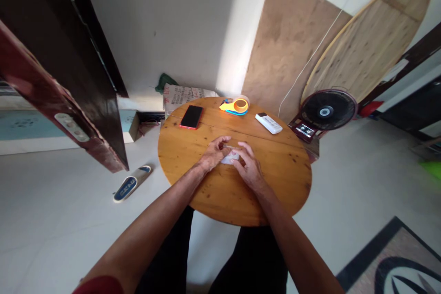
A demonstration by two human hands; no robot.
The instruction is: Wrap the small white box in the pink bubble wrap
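Observation:
Both of my hands rest together at the middle of a round wooden table. Between them lies a small white flat thing, maybe a folded paper; most of it is covered. My left hand has its fingers curled onto the white thing's left edge. My right hand presses on it from the right with bent fingers.
At the table's far side lie a red-edged phone, an orange and blue tape dispenser and a white remote. A floor fan, wooden boards and a printed sack stand by the wall. A sandal lies on the floor at left.

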